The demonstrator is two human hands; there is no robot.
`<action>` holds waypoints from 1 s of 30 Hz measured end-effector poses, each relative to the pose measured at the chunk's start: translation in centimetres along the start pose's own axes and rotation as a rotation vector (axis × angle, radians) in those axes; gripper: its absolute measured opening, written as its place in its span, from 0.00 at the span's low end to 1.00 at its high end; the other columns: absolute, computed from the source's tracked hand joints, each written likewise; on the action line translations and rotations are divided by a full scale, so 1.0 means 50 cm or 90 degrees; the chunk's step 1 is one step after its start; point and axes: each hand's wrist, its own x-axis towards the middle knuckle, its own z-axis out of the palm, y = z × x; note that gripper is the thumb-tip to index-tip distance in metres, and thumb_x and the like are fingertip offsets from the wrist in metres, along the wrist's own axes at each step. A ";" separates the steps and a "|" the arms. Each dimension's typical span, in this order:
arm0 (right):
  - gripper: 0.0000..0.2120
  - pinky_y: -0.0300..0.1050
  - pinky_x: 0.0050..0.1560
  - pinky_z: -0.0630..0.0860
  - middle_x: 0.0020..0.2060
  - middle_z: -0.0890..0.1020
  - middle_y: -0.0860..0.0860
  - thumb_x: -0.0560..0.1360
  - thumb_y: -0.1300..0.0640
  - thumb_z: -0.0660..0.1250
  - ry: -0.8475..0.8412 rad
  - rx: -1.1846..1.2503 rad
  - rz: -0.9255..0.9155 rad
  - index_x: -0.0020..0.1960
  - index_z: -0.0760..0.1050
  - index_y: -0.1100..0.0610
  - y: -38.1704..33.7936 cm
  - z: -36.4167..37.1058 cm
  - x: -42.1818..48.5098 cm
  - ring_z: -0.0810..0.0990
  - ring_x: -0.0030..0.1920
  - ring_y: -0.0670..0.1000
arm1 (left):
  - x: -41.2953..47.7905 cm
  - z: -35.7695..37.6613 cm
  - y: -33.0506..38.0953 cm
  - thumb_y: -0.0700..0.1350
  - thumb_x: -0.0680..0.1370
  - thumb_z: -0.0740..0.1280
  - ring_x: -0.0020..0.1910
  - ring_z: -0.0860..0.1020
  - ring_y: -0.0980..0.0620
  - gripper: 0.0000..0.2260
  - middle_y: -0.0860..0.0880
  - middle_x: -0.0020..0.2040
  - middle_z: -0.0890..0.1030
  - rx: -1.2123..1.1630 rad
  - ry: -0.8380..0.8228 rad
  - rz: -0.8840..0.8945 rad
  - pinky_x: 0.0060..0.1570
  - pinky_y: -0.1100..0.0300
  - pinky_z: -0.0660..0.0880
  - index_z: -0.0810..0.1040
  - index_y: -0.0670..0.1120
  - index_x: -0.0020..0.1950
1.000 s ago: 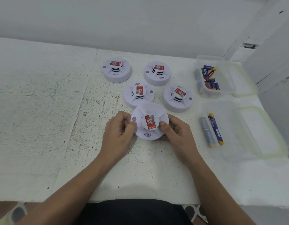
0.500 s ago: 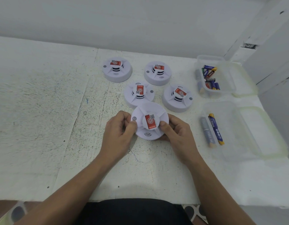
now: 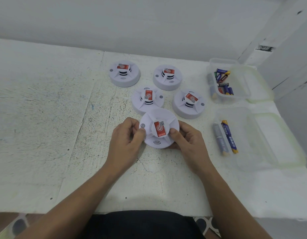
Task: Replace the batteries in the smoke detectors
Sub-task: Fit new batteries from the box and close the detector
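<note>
Both hands are on one detector (image 3: 160,129), held over the middle of the bench (image 3: 45,118), a bit back from the near edge. The left hand (image 3: 126,142) has its thumb pressed on the top face right next to the little grey button, and its other fingers are curled under the rim. The right hand (image 3: 189,140) does the same from the other side, thumb against the raised centre with the red sticker and fingers tucked beneath. So each hand is gripping the thing, neither is spread flat. Can't tell if its underside is touching the bench or not.

Four more sit face up behind it, all with red stickers. The middle detector (image 3: 147,100) is just beyond the held one, which covers its near edge from this angle. The right detector (image 3: 189,104) is beside that. Further back are the back-left detector (image 3: 124,74) and the back-right detector (image 3: 167,77).

Off to the right there's a far tub (image 3: 242,94), clear plastic, with a jumble of mixed batteries (image 3: 221,80) in it. Nearer is a near tub (image 3: 256,138) with a grey battery (image 3: 220,138) and a blue battery (image 3: 229,137) lying side by side, touching or nearly so. Both tubs are well clear of the hands.
</note>
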 end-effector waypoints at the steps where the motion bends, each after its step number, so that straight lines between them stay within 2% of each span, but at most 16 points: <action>1: 0.14 0.46 0.44 0.82 0.51 0.85 0.55 0.79 0.62 0.61 0.000 -0.003 -0.001 0.63 0.75 0.62 0.000 0.000 0.000 0.84 0.50 0.54 | 0.000 0.000 0.000 0.55 0.72 0.60 0.38 0.73 0.40 0.14 0.42 0.36 0.76 0.001 0.000 0.001 0.37 0.41 0.71 0.72 0.44 0.41; 9: 0.14 0.47 0.44 0.82 0.51 0.84 0.54 0.79 0.60 0.61 -0.005 -0.005 -0.005 0.63 0.75 0.61 0.002 -0.001 0.000 0.84 0.51 0.53 | -0.001 0.000 0.002 0.56 0.72 0.59 0.37 0.73 0.45 0.13 0.44 0.35 0.76 0.017 0.001 0.005 0.36 0.47 0.71 0.72 0.46 0.40; 15: 0.14 0.47 0.45 0.82 0.51 0.84 0.54 0.78 0.60 0.61 -0.007 -0.002 -0.006 0.63 0.76 0.60 0.001 0.000 0.001 0.84 0.51 0.53 | 0.000 0.001 -0.001 0.56 0.72 0.59 0.37 0.73 0.43 0.15 0.42 0.36 0.76 0.018 -0.001 0.007 0.37 0.44 0.71 0.72 0.44 0.41; 30: 0.15 0.49 0.46 0.82 0.52 0.84 0.54 0.78 0.59 0.61 -0.005 -0.009 -0.009 0.63 0.75 0.61 0.004 -0.002 0.000 0.84 0.52 0.54 | 0.000 0.001 0.000 0.56 0.72 0.59 0.36 0.73 0.46 0.15 0.44 0.35 0.76 0.025 -0.006 0.007 0.34 0.51 0.69 0.72 0.45 0.41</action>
